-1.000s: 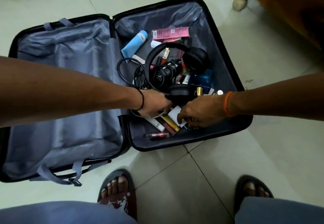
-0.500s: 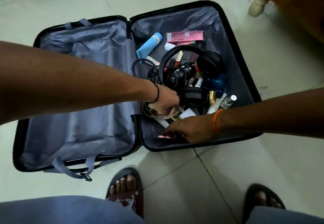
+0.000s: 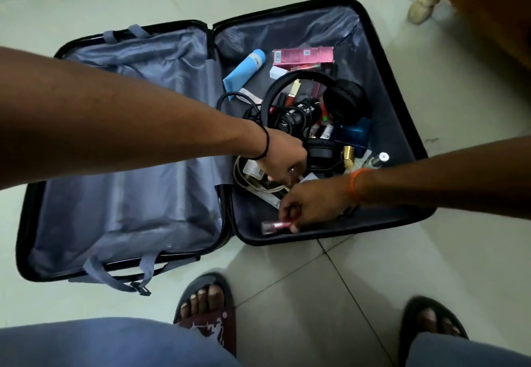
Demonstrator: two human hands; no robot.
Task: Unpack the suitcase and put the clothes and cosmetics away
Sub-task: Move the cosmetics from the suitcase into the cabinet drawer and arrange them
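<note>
Tiled floor [image 3: 373, 295], headphones [image 3: 342, 99] amid cosmetics

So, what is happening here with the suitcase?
A person bends over an open suitcase on the floor and sorts the cosmetics in its right half. The right hand pinches a small pink tube near the front wall. The left hand reaches into the pile beside black headphones. The left half holds only grey lining.

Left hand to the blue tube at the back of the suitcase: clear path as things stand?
Probably yes. The blue tube lies uncovered, nothing on it; the left hand sits nearer, among the cosmetics, and only the black cable loops by the tube's near end.
</note>
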